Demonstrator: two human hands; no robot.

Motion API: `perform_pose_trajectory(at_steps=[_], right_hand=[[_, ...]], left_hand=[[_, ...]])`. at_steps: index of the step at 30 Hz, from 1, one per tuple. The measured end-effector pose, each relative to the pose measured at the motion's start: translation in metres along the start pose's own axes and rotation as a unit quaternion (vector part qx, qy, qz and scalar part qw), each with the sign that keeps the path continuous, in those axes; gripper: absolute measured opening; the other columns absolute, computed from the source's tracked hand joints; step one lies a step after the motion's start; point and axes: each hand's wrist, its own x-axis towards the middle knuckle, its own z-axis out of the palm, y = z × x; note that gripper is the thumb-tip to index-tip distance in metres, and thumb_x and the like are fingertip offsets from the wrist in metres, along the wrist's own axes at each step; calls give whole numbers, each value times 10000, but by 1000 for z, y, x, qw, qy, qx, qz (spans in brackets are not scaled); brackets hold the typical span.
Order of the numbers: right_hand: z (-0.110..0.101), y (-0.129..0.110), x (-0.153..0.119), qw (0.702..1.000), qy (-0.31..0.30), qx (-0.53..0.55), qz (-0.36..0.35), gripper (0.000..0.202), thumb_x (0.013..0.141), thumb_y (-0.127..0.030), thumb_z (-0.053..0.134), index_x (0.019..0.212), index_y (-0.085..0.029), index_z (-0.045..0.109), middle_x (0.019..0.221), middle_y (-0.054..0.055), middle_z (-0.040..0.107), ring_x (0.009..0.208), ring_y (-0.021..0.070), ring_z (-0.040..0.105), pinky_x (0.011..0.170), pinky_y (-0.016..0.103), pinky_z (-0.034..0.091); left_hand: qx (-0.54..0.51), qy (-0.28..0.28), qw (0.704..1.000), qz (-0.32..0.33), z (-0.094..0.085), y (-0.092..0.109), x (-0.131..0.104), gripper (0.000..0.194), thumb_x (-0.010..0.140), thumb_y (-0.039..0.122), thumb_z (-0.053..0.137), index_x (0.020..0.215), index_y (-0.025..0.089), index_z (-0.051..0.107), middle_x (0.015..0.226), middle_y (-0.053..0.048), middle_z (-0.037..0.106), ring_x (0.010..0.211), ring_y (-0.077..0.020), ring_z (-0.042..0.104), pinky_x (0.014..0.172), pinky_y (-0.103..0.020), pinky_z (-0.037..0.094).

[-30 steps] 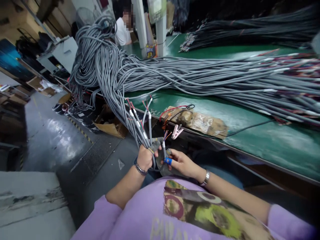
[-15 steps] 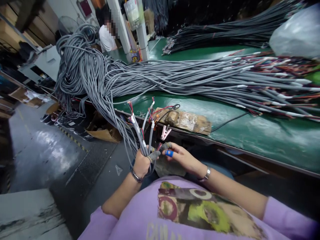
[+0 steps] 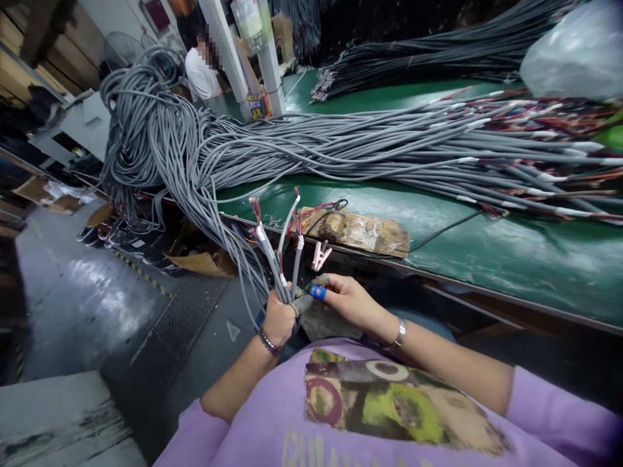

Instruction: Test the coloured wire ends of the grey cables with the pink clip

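Observation:
Several grey cables (image 3: pixel 298 259) with stripped ends and thin coloured wires stand up out of my left hand (image 3: pixel 282 314), which is wrapped round them. Grey covers are on some fingertips. My right hand (image 3: pixel 343 297), with a blue band on one finger, pinches at the left fingertips; whatever lies between its fingers is too small to make out. Just beyond the hands, a pink clip (image 3: pixel 320 257) sits at the bench edge, beside a worn wooden block (image 3: pixel 379 235).
A large bundle of grey cables (image 3: pixel 341 146) lies along the green bench (image 3: pixel 511 259) and hangs over its left end. Black cables (image 3: pixel 418 65) and a plastic bag (image 3: pixel 574 55) are farther back. A person (image 3: pixel 202 71) is at the back left, near white posts.
My right hand has moved slightly left and its fingertips now meet those of my left hand. Coloured wire ends that showed between the hands are now hidden. The view has shifted slightly.

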Motion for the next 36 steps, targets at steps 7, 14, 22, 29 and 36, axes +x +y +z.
perform_pose_trajectory(at_steps=[7, 14, 22, 29, 36], right_hand=[[-4, 3, -4, 1000, 11, 18, 10, 371, 680, -513, 686, 696, -163, 566, 598, -33, 505, 543, 91, 412, 512, 232, 358], [-4, -2, 0, 999, -3, 48, 0, 320, 727, -476, 654, 779, -166, 589, 706, 8, 619, 636, 118, 505, 567, 238, 401], [1, -6, 5, 992, -28, 119, -15, 311, 676, -434, 726, 692, -178, 550, 597, -20, 613, 553, 122, 569, 581, 268, 468], [2, -7, 3, 994, -28, 94, -36, 262, 701, -392, 714, 682, -202, 535, 581, -9, 651, 550, 155, 616, 581, 291, 496], [5, 0, 5, 995, 15, 95, 14, 307, 690, -454, 700, 693, -195, 534, 581, 0, 649, 569, 143, 578, 533, 256, 386]], left_hand=[[-55, 37, 998, 3, 9, 8, 2, 336, 562, 345, 790, 518, 169, 506, 468, 38, 486, 485, -103, 478, 518, -240, 389], [-43, 22, 999, 7, 10, 10, 3, 266, 598, 308, 775, 544, 159, 561, 497, 21, 538, 491, -109, 503, 517, -243, 393], [4, -16, 1000, 8, 9, 6, 1, 216, 613, 275, 766, 568, 151, 596, 513, 15, 564, 515, -112, 526, 536, -235, 420], [28, -16, 999, -33, 10, 12, 1, 219, 580, 295, 775, 575, 138, 623, 519, -9, 605, 489, -136, 569, 526, -257, 466], [-29, 53, 998, -9, 15, 8, -2, 230, 606, 311, 773, 593, 144, 616, 508, -2, 603, 486, -138, 583, 539, -262, 474]])
